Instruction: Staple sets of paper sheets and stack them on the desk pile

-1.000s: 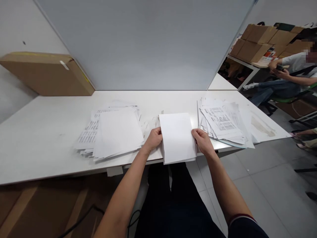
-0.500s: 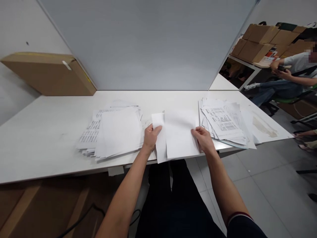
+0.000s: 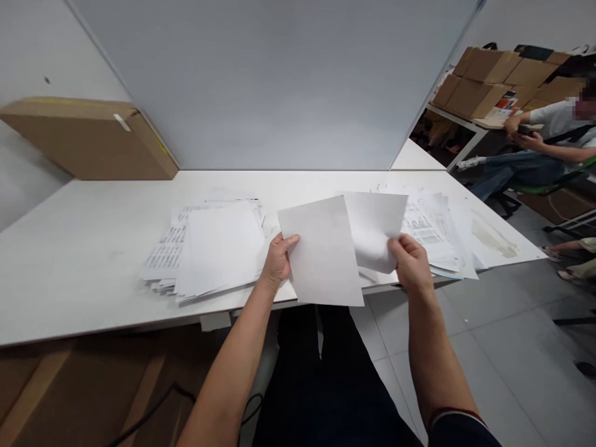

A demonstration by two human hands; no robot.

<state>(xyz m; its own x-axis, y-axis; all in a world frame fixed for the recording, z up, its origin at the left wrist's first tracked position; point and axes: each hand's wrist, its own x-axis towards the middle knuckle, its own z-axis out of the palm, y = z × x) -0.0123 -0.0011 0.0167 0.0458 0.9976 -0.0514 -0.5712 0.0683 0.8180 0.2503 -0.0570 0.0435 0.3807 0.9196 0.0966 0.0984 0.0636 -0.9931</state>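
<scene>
In the head view, my left hand (image 3: pixel 279 257) pinches the left sheet (image 3: pixel 321 254) by its outer edge, thumb on top, while my right hand (image 3: pixel 412 264) grips the right sheet (image 3: pixel 375 226) by its far edge. Half a second ago the right sheet covered much of the left one; now they are spread so that only their neighbouring edges meet in view, and each hand manages its own page. Both sheets are over the counter (image 3: pixel 93 261), between the left pile (image 3: pixel 226 248) and the right pile (image 3: pixel 431 236), which the right sheet partly hides.
</scene>
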